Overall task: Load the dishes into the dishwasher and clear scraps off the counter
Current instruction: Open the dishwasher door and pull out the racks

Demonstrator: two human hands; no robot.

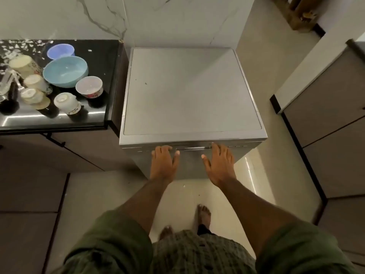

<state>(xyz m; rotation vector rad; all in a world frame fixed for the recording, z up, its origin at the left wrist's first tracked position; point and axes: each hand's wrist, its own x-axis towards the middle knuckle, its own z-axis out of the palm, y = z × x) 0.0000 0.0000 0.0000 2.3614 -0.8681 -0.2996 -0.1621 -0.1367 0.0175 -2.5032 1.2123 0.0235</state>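
A silver dishwasher [187, 89] stands in front of me with its door closed. My left hand [164, 162] rests on the top edge of the door, fingers curled over the handle recess. My right hand [219, 165] lies flat against the door front, fingers spread, holding nothing. To the left, a black counter [102, 62] carries a large light-blue bowl [65, 71], a small blue bowl [60, 51], a white flowered bowl [89, 87] and several upturned cups [67, 102]. White scraps [25, 44] litter the counter's back.
Grey cabinets stand under the counter on the left and along the right side [325, 115]. A marble wall rises behind the dishwasher. Pale floor tiles lie below, with my bare feet [203, 214] just before the door. Glassware [7, 84] sits at the counter's left edge.
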